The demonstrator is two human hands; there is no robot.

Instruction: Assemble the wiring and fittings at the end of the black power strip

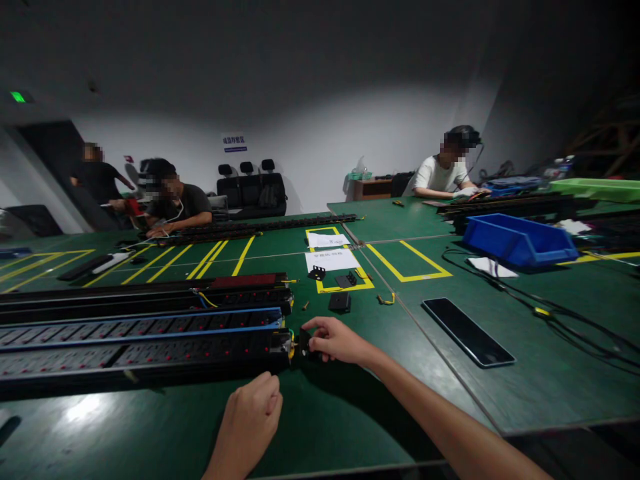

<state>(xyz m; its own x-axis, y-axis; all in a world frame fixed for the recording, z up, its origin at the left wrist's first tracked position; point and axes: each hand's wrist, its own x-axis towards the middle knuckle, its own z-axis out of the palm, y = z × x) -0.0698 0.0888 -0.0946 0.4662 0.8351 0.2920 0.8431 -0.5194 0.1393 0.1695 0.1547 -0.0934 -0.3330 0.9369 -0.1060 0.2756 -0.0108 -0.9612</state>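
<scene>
A person's two bare hands work at a green bench [350, 400]. The right hand [334, 340] reaches forward and pinches a small black end cap [306, 345] between fingers and thumb, its grip closed on the cap at the near end of a long black power strip [150, 350]. The strip lies flat across the left of the bench, its row of sockets showing red dots. The left hand [253, 413] is curled into a loose fist, resting just in front of the strip and holding nothing visible. More strips [150, 297] lie parallel behind. Small black parts [340, 301] sit beyond the right hand, near two paper sheets [330, 259]. A dark phone [467, 331] lies to the right, with a blue bin [520, 239] farther back. Other people sit at the far edge.
</scene>
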